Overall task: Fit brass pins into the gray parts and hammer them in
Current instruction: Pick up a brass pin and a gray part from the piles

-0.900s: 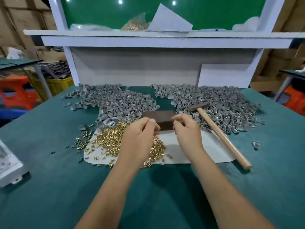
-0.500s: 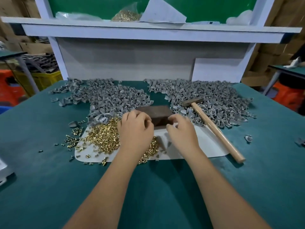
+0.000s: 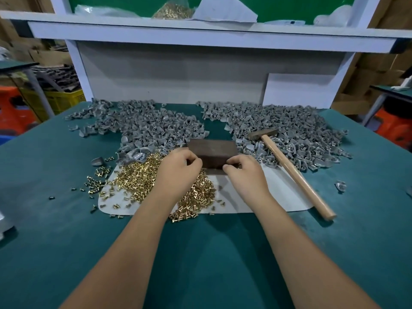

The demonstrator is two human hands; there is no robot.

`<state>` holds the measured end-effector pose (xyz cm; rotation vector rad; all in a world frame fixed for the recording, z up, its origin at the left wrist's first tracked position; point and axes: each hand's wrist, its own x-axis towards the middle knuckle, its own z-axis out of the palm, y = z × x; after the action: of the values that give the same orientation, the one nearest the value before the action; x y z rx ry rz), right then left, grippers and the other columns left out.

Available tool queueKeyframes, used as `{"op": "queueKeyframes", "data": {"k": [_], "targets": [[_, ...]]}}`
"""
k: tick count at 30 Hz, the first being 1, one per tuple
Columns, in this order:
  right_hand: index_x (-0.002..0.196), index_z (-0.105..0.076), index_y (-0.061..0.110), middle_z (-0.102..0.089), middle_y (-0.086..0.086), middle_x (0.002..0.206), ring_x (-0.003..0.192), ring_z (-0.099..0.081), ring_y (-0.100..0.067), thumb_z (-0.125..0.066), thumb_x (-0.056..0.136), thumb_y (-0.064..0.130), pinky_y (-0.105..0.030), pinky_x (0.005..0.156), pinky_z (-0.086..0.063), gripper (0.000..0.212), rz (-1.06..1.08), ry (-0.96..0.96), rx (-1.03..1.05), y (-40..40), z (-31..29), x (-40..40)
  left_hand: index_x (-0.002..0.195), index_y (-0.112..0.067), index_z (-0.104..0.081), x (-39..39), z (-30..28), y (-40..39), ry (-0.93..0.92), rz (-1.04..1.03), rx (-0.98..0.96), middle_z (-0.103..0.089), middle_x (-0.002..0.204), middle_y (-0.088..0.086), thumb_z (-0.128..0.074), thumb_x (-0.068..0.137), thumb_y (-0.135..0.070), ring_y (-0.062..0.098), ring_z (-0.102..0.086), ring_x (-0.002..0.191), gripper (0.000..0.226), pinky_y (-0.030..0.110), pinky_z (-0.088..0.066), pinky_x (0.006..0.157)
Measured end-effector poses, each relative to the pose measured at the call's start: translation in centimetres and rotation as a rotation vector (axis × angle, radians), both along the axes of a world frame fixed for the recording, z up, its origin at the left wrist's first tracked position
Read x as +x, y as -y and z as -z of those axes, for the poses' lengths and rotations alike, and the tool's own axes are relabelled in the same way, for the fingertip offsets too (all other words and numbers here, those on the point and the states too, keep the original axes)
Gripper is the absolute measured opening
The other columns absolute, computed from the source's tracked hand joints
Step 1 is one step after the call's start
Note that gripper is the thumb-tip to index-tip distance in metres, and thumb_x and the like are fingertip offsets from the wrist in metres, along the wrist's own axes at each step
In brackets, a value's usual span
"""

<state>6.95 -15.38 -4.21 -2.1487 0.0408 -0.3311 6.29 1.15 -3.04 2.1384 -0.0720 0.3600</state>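
Note:
My left hand (image 3: 178, 172) and my right hand (image 3: 246, 177) hover side by side over the white sheet (image 3: 276, 197), fingers curled, fingertips at the front edge of a dark metal block (image 3: 213, 150). Whatever the fingertips pinch is hidden. A pile of brass pins (image 3: 138, 177) lies on the sheet, under and left of my left hand. Gray parts form two heaps, a left one (image 3: 151, 126) and a right one (image 3: 287, 130), behind the block. A wooden-handled hammer (image 3: 292, 172) lies at the right, its head on the right heap.
The green table top (image 3: 55, 219) carries stray pins (image 3: 95, 181) at the left and a lone gray part (image 3: 340, 186) at the right. A white shelf unit (image 3: 200, 34) rises at the back. A white object (image 3: 4, 221) sits at the left edge.
Both hands have stayed at the block's front edge, with my left fingers curling tighter. The camera has tilted a little; the hammer and the piles have not moved.

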Motion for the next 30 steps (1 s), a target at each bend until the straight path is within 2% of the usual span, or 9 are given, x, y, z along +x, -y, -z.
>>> {"op": "queueKeyframes", "data": {"k": [3,6,13,18,20,22,24,27,30], "targets": [[0.089,-0.065,0.023,-0.053,0.012,0.097,0.094,-0.051,-0.009,-0.057,0.085,0.026,-0.024,0.072,-0.037,0.009,0.05,0.002,-0.007,0.4,-0.1,-0.4,0.077,-0.016,-0.068,0.2,0.0,-0.2,-0.044,0.041,-0.083,-0.055,0.087,-0.025,-0.058,0.09,-0.021,0.003,-0.049,0.051,0.017,0.024,-0.04,0.051],[0.086,-0.064,0.025,-0.056,0.01,0.098,0.09,-0.051,-0.008,-0.054,0.086,0.024,-0.024,0.066,-0.036,0.01,0.073,-0.012,0.0,0.6,-0.5,-0.7,0.083,-0.022,-0.07,0.2,-0.1,-0.9,-0.09,0.097,-0.182,-0.061,0.065,-0.016,-0.058,0.092,-0.022,0.002,-0.04,0.04,0.015,0.021,-0.034,0.042],[0.09,-0.061,0.025,-0.04,0.007,0.101,0.101,-0.032,-0.007,-0.054,0.088,0.023,-0.024,0.079,-0.029,0.007,0.156,0.179,-0.277,-0.9,-0.7,-2.7,0.092,-0.025,-0.065,0.0,-0.5,-4.1,0.009,-0.132,-0.26,-0.056,0.063,-0.005,-0.051,0.099,-0.016,0.001,-0.033,0.034,0.018,0.016,-0.024,0.034],[0.092,-0.065,0.023,-0.055,0.007,0.096,0.097,-0.049,-0.012,-0.054,0.09,0.021,-0.029,0.081,-0.041,0.012,-0.138,0.198,-0.302,-2.9,-0.9,-4.1,0.106,-0.027,-0.062,1.0,-0.6,-5.3,0.105,-0.273,-0.191,-0.065,0.101,-0.005,-0.049,0.097,-0.011,0.0,-0.039,0.037,0.021,0.014,-0.029,0.035],[0.096,-0.065,0.021,-0.057,0.005,0.099,0.1,-0.048,-0.013,-0.055,0.09,0.021,-0.029,0.083,-0.039,0.013,-0.19,0.194,-0.331,-3.5,-0.6,-4.5,0.127,-0.026,-0.056,2.2,-0.9,-4.7,0.04,-0.213,-0.071,-0.06,0.126,0.0,-0.047,0.094,0.0,0.002,-0.052,0.053,0.043,0.02,-0.043,0.043],[0.098,-0.065,0.02,-0.056,0.004,0.101,0.101,-0.047,-0.013,-0.056,0.09,0.021,-0.027,0.082,-0.037,0.012,-0.218,0.202,-0.334,-3.9,-0.3,-4.8,0.143,-0.032,-0.043,3.3,-1.0,-4.2,-0.038,-0.139,0.132,-0.049,0.142,0.007,-0.044,0.087,0.006,0.026,-0.065,0.1,0.067,0.046,-0.058,0.078],[0.097,-0.065,0.02,-0.057,0.004,0.101,0.101,-0.047,-0.013,-0.057,0.089,0.021,-0.029,0.084,-0.038,0.012,-0.225,0.215,-0.317,-4.0,-0.3,-4.8,0.151,-0.035,-0.031,4.3,-0.8,-3.7,-0.084,-0.091,0.353,-0.038,0.154,0.007,-0.042,0.084,0.004,0.036,-0.034,0.141,0.079,0.061,-0.029,0.113],[0.095,-0.065,0.02,-0.057,0.005,0.1,0.101,-0.048,-0.013,-0.056,0.089,0.021,-0.032,0.086,-0.041,0.011,-0.212,0.21,-0.283,-3.7,-0.4,-4.5,0.152,-0.032,-0.032,5.1,0.4,-3.4,-0.13,-0.026,0.593,-0.033,0.159,-0.002,-0.04,0.09,-0.005,0.023,-0.014,0.151,0.069,0.055,-0.005,0.12],[0.093,-0.066,0.021,-0.057,0.006,0.097,0.098,-0.049,-0.013,-0.055,0.089,0.021,-0.033,0.085,-0.042,0.011,-0.201,0.203,-0.269,-3.4,-0.6,-4.2,0.137,-0.029,-0.056,5.3,1.2,-4.2,-0.072,-0.031,0.72,-0.053,0.144,-0.001,-0.044,0.094,-0.014,0.023,-0.037,0.14,0.047,0.056,-0.018,0.118]]}}
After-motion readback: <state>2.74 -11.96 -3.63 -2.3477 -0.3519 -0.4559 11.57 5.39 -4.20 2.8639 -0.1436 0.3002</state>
